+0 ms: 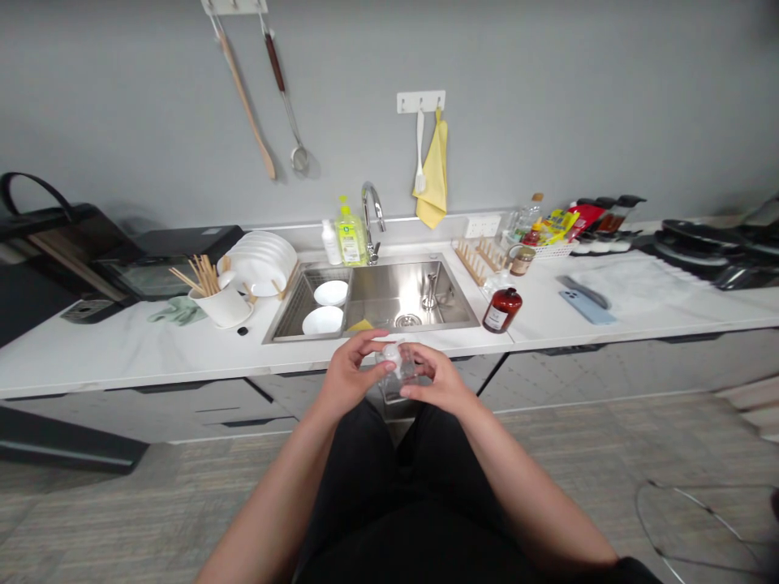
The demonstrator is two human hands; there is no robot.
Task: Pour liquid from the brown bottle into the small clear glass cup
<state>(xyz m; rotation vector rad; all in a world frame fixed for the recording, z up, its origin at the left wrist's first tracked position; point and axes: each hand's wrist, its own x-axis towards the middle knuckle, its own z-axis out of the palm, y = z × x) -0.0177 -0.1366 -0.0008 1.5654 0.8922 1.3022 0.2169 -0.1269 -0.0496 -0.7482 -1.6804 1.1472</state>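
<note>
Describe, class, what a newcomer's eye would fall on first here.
Probably the left hand and right hand holding a clear container in front of the sink. Next, perhaps, the yellow cloth hanging against the wall behind, and the amber bottle on the counter to the sink's right.

beyond the left hand point(355, 369), two white bowls point(323, 321) sit in the sink point(386, 284); to that hand's left stand white plates point(259, 268) and a white cup point(224, 311) of chopsticks point(207, 276); to the right of the right hand point(443, 381), a blue phone point(587, 307) lies on the counter point(548, 331)
</note>
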